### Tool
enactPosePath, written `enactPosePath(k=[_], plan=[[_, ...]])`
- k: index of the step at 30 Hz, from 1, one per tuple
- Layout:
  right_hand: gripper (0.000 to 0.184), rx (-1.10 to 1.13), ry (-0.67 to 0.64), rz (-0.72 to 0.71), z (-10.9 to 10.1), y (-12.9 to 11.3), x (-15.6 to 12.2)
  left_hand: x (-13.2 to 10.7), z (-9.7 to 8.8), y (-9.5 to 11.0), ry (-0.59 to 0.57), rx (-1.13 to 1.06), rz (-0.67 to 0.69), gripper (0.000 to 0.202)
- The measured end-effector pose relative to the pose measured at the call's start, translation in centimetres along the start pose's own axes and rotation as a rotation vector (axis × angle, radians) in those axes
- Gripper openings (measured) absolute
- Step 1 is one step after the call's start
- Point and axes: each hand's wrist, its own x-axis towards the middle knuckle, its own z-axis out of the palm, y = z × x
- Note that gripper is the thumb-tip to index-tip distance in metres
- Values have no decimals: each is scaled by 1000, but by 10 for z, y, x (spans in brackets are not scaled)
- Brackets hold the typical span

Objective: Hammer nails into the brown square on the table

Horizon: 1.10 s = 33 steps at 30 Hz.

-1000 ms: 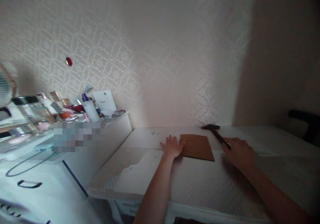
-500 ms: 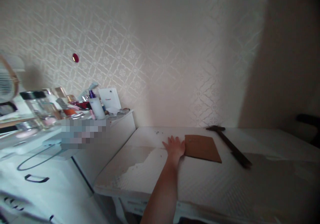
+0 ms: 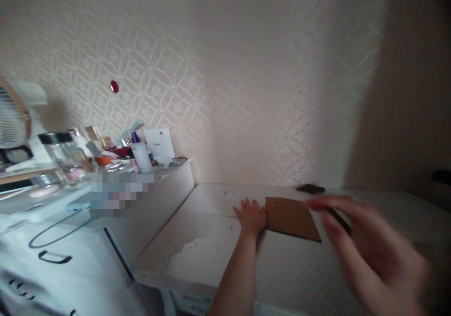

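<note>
My left hand [image 3: 251, 217] lies flat on the white table with its fingers spread. Its thumb side touches the left edge of a brown cardboard piece [image 3: 291, 218], which has a few tiny specks near its upper left corner. On the right, my right hand [image 3: 373, 250] is raised close to the camera and blurred. Thumb and forefinger point left, a little apart, and I make out nothing held between them. Behind that hand lies a hammer [image 3: 310, 188]; its dark head shows near the wall, while most of its handle is hidden.
A white cabinet [image 3: 165, 189] stands left of the table [image 3: 204, 259], crowded with bottles, a lidded clear jar [image 3: 59, 154], a white pump bottle [image 3: 141, 156] and a looped cable [image 3: 52, 245]. A fan [image 3: 12, 119] is at far left. Patterned wall [image 3: 229, 95] rises behind.
My right hand has come into view from the right, in front of the hammer's handle. The left hand stays by the cardboard. The whole view has shifted slightly.
</note>
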Motion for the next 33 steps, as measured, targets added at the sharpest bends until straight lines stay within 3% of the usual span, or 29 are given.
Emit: enactPosePath(k=[3, 6, 9, 15, 24, 27, 33], plan=[[45, -308, -202, 108, 46, 61, 10, 0, -1, 1, -5, -11, -19, 53], [51, -603, -495, 302, 85, 123, -11, 1, -1, 1, -5, -28, -37, 51], [51, -661, -672, 314, 101, 152, -36, 2, 1, 2, 15, -41, -38, 49], [53, -696, -696, 279, 101, 151, -42, 2, 2, 1, 29, -81, -57, 44], [52, -735, -716, 256, 103, 147, -42, 10, -3, -3, 183, -151, -155, 32], [52, -740, -720, 246, 103, 146, -42, 23, -7, -17, 226, -126, -237, 34], [53, -751, -717, 253, 103, 141, -41, 51, -26, -68, 285, -66, -339, 38]])
